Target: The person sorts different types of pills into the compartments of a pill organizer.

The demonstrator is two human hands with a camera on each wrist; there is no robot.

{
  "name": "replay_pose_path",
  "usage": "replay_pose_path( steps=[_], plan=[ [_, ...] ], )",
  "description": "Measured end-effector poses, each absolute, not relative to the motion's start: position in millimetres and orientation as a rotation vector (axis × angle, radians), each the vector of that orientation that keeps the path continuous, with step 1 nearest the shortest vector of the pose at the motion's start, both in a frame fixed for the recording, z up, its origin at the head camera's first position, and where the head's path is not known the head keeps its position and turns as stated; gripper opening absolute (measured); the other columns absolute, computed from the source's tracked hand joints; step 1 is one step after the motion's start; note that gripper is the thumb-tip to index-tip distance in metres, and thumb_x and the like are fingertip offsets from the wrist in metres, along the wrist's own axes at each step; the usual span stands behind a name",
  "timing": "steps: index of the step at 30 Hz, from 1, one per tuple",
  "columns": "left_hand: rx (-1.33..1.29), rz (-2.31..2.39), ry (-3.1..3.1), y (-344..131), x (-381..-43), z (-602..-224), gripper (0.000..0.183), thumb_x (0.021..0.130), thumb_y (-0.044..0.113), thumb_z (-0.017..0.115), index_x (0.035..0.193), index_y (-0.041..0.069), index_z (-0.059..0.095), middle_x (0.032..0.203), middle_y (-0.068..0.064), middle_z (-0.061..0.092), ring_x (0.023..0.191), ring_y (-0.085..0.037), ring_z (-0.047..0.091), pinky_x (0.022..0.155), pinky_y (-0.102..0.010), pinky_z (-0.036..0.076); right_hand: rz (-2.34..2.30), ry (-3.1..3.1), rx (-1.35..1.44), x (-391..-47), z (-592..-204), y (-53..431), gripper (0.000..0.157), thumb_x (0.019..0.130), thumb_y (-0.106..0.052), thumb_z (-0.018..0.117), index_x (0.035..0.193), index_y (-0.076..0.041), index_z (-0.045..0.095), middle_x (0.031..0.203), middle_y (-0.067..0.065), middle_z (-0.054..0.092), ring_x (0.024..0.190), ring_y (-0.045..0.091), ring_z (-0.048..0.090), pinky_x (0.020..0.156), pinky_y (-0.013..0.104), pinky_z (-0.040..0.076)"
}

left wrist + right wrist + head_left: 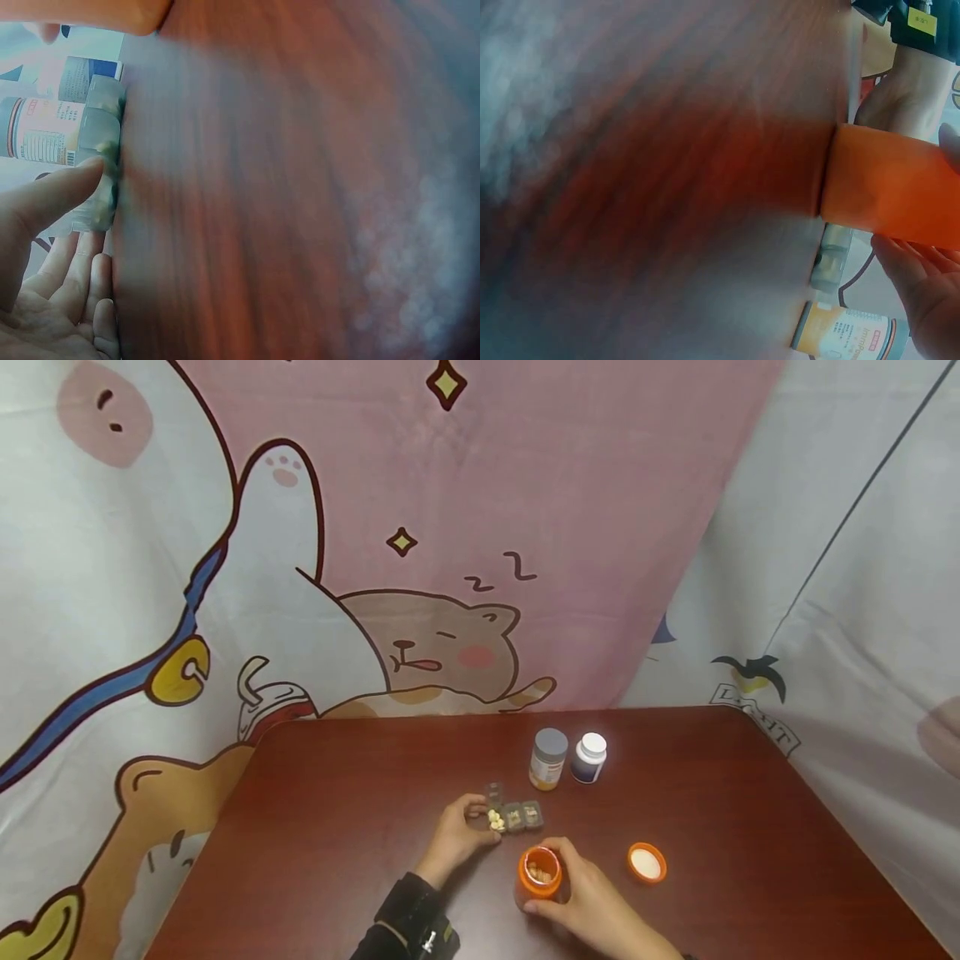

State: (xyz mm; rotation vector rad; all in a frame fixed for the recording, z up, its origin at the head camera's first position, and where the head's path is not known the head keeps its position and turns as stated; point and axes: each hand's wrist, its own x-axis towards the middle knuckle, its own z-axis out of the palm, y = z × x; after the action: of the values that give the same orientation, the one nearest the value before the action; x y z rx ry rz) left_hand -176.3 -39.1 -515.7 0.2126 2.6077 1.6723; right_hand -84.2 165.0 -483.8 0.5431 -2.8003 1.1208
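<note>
A small translucent pill organizer (pixel 513 817) lies on the table, its left compartment uncovered and piled with pale yellow tablets (pixel 496 821). My left hand (pixel 459 833) holds the organizer's left end, thumb on the near side and fingers around the far side. In the left wrist view the thumb overlaps the organizer (pixel 100 131). My right hand (pixel 588 893) grips an uncapped orange pill bottle (pixel 527 893) from the right. Tan pills show inside its mouth. The bottle (pixel 892 184) stands upright on the table in the right wrist view, where fingers partly cover it.
An orange cap with a white lining (pixel 647 863) lies right of the right hand. Behind the organizer stand a grey-lidded bottle (pixel 548 760) and a white-capped bottle with a dark blue label (pixel 588 758). The brown table (pixel 360 777) meets a printed cloth at the back.
</note>
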Motion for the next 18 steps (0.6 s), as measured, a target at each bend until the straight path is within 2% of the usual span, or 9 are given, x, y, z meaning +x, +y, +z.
replay_pose_path(
  steps=[6,13,18],
  plan=[
    [0.237,1.639,2.638,-39.3,-174.2,-513.4,0.056,0.058,0.006,0.081,0.109,-0.006,0.060,0.103,-0.023,0.072,0.097,-0.033,0.063,0.092,-0.054,0.049,1.043,-2.827,0.579,-83.4,-484.7,166.6,0.070,0.069,-0.046,0.075,0.125,-0.019,0.043,0.101,-0.002,0.069,0.090,0.012,0.063,0.078,0.040,0.056],
    [0.211,1.570,2.650,-40.2,-169.3,-503.1,0.067,0.060,0.003,0.079,0.120,-0.009,0.050,0.112,-0.026,0.066,0.100,-0.037,0.058,0.088,-0.054,0.051,0.892,-2.886,0.622,-85.4,-482.8,176.9,0.089,0.066,-0.044,0.078,0.141,-0.023,0.037,0.126,0.003,0.063,0.110,0.017,0.058,0.089,0.047,0.054],
    [0.178,1.487,2.698,-40.0,-149.8,-490.4,0.065,0.063,-0.015,0.063,0.124,-0.007,0.044,0.115,-0.024,0.060,0.102,-0.035,0.055,0.087,-0.051,0.052,0.778,-2.824,0.663,-88.7,-486.4,196.1,0.074,0.064,-0.036,0.080,0.131,-0.021,0.053,0.129,0.002,0.062,0.118,0.019,0.055,0.094,0.047,0.051]
  ],
)
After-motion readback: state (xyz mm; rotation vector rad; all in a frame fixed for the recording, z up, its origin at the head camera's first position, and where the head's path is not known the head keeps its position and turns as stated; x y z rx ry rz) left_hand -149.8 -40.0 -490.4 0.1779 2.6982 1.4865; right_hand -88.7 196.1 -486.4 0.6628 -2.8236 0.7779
